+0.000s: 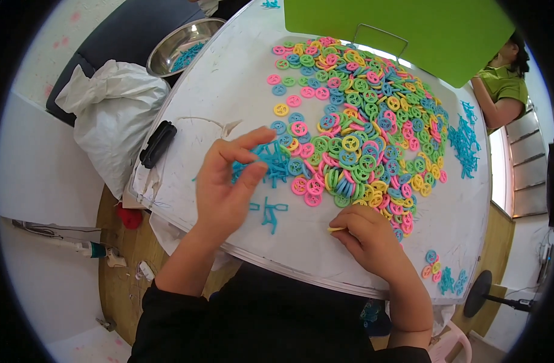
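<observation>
My left hand (221,184) is raised over the table, thumb and fingers apart, with nothing visible between them. Behind its fingertips lies a heap of blue plastic frame pieces (275,162), partly hidden by the hand. One separate blue frame piece (270,215) rests on the white tabletop beside my left wrist. Lower right of it, my right hand (369,237) is closed in a pinch on a yellow plastic wheel (335,229), seen edge-on. Just beyond that hand spreads a large pile of small spoked plastic wheels (373,133) in pink, green, blue and yellow.
A green board (404,30) stands at the far edge. More blue pieces (464,145) lie at the right, near a person in a green shirt (505,88). A metal bowl (183,45) and white sack (113,115) are at the left, by a black clip-like object (158,144).
</observation>
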Demonstrator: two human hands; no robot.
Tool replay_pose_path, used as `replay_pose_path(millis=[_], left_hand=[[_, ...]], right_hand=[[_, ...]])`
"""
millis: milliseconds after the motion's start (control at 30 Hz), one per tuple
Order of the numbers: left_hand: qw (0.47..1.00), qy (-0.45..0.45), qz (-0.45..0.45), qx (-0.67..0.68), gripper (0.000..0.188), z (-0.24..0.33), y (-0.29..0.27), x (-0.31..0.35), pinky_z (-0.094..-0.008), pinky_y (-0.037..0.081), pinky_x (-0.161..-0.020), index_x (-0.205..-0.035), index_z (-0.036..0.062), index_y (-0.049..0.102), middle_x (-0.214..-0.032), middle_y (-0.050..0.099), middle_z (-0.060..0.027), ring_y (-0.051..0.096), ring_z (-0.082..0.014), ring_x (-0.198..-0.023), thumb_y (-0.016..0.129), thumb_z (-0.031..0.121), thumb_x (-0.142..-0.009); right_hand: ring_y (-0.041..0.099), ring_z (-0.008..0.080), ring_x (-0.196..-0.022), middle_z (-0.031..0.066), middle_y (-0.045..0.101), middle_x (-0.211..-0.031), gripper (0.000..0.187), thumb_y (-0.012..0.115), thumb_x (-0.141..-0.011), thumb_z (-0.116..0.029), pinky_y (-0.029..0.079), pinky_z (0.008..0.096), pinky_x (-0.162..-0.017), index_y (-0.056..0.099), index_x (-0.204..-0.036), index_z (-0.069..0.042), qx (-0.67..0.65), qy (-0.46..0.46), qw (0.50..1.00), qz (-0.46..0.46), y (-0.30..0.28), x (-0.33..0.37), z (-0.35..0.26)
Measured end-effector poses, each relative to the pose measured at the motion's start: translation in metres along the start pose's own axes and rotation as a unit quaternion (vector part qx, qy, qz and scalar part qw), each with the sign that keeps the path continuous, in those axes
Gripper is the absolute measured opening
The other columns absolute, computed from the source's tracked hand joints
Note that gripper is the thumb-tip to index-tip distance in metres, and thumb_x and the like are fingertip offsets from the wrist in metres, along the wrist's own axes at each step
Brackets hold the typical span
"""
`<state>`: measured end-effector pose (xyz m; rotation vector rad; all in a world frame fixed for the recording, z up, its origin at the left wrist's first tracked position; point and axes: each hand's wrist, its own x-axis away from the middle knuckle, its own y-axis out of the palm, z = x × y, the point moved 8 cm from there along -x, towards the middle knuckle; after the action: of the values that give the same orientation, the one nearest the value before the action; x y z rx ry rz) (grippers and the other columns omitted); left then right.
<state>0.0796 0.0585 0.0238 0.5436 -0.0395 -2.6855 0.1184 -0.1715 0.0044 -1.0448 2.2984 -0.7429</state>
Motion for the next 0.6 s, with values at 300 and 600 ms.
replay_pose_path(millis=[300,600], left_hand=[[0.943,-0.189,-0.268,-0.048,0.012,-0.028,0.096,0.023,-0.0246,0.058,-0.068,-0.104,0.0020,0.064,-0.107,0.069,-0.0103,0.070,-0.0153,-0.094,0.068,0.000,-0.093],[0.933,-0.116,-0.321,-0.116,0.017,-0.044,0.111,0.028,-0.0273,0.056,-0.067,-0.104,0.0016,0.071,-0.091,0.071,-0.0074,0.068,-0.0113,-0.080,0.075,0.003,-0.087]], right_hand=[[0.069,0.0190,-0.092,0.0120,0.069,-0.102,0.017,0.068,-0.094,-0.005,0.057,0.0330,-0.078,0.061,-0.109,0.001,-0.410,0.141,0.897,0.085,-0.011,0.014,0.036],[0.072,0.0206,-0.090,0.0135,0.070,-0.104,0.017,0.068,-0.095,-0.005,0.060,0.0328,-0.081,0.064,-0.110,0.002,-0.457,0.218,0.853,0.126,-0.015,0.018,0.053]])
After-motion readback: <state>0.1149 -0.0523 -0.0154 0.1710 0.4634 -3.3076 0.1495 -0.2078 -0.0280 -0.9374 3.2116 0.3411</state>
